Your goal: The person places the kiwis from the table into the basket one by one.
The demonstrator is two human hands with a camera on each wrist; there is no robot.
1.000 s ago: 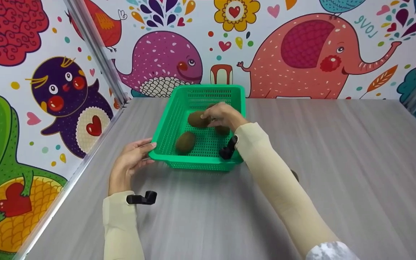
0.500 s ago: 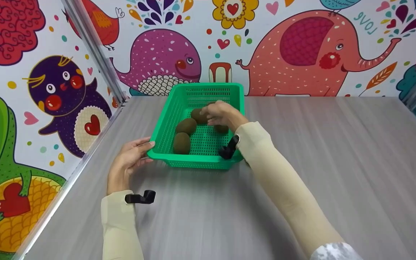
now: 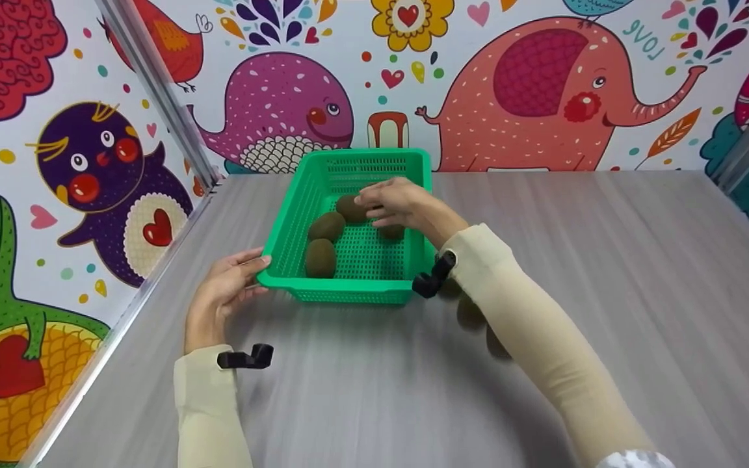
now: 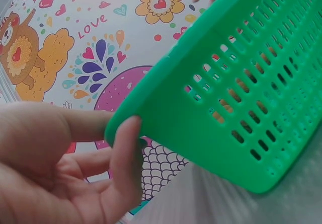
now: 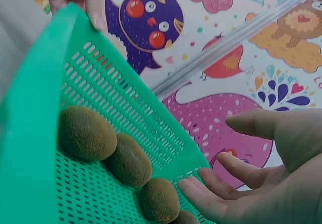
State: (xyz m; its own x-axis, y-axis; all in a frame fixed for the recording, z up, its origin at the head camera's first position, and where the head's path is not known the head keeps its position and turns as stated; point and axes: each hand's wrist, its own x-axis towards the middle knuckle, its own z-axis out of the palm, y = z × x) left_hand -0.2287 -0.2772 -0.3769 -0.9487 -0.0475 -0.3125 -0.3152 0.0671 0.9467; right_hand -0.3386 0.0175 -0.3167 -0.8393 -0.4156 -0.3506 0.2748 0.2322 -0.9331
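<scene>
With the right hand (image 3: 400,203) spread and holding nothing and the left hand (image 3: 228,283) pinching the basket (image 3: 342,285), a kiwi (image 3: 327,227) has settled inside, centre of frame, seemingly one more placed.

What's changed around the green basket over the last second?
The right hand has let go and holds nothing. A second kiwi has moved left and nearer, to lie beside the near-left kiwi. The right forearm has swung right, uncovering loose kiwis outside the basket. The left hand still holds the basket.
</scene>
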